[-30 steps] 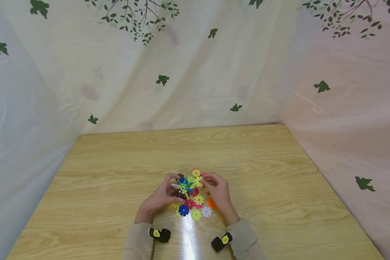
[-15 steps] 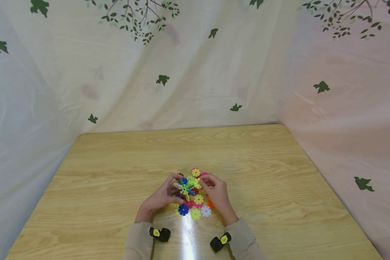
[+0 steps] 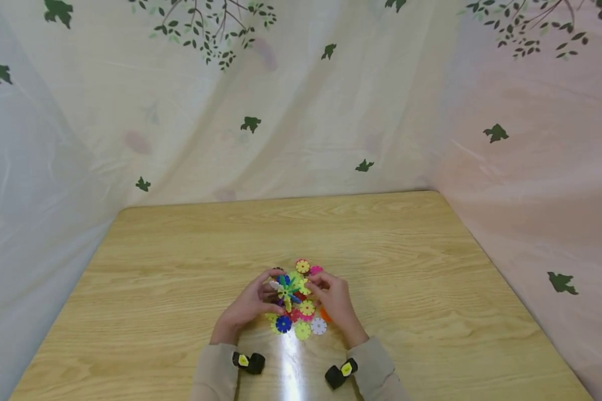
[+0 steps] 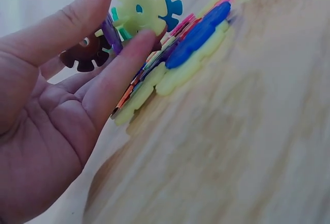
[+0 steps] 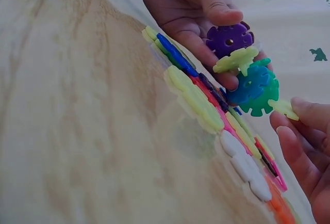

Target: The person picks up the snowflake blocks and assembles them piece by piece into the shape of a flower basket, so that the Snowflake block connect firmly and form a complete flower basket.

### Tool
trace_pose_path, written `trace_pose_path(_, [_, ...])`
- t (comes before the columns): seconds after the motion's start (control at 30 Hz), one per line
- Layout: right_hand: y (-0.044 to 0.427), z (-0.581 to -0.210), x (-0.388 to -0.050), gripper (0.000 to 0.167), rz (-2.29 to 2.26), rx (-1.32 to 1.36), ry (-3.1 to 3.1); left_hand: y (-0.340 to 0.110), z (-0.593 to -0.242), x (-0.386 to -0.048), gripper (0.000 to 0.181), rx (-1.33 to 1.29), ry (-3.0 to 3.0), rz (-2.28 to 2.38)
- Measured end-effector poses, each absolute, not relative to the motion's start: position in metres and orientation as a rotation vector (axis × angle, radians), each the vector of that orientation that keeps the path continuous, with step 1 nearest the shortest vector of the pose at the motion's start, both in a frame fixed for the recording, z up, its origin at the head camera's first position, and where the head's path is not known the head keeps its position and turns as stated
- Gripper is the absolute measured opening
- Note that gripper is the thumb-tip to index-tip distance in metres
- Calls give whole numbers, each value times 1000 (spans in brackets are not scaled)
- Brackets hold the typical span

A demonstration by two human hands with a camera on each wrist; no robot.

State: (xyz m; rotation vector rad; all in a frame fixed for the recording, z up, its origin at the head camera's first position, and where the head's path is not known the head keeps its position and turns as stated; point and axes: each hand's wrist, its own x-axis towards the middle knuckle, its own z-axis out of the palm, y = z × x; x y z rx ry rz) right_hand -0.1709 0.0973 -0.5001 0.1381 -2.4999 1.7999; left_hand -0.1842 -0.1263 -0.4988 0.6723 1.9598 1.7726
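Observation:
My left hand (image 3: 248, 305) holds a cluster of interlocking flower-shaped discs (image 3: 287, 291) above a loose pile. In the right wrist view the cluster includes a purple disc (image 5: 230, 40), a blue one (image 5: 250, 85) and a green one (image 5: 264, 100); a brown disc (image 4: 85, 56) shows in the left wrist view. Thumb and fingers of my right hand (image 3: 337, 303) pinch a yellow notched disc (image 5: 283, 109). Its edge meets the green disc's rim; whether the notches interlock I cannot tell. Part of the cluster is hidden behind my left fingers.
Below both hands the loose discs lie flat on the wooden table (image 3: 180, 250), among them a blue disc (image 3: 283, 323), a white disc (image 3: 318, 326) and an orange disc (image 3: 325, 314). A patterned curtain (image 3: 301, 111) hangs behind and beside the table.
My right hand has shifted slightly left and towards me, bringing its yellow disc closer to the cluster. The cluster has turned a little and moved slightly right in my left hand.

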Motion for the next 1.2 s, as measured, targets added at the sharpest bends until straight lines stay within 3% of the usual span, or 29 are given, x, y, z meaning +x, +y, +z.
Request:
trace_pose_path(0.63, [96,-501,-174,12,1973,85,-2483,-126,-502,-186,77,645,2048,1727])
trace_pose_path(0.8, [100,-501,-173,20,2076,23,-2405,-121,-502,-185,78,613,2040,1759])
trace_pose_path(1.0, [103,-500,-172,33,2136,61,-2371,-118,-502,-185,88,592,1957,1831])
trace_pose_path(1.2, [103,-502,-175,28,2190,3,-2247,-117,-500,-184,97,644,1873,1835])
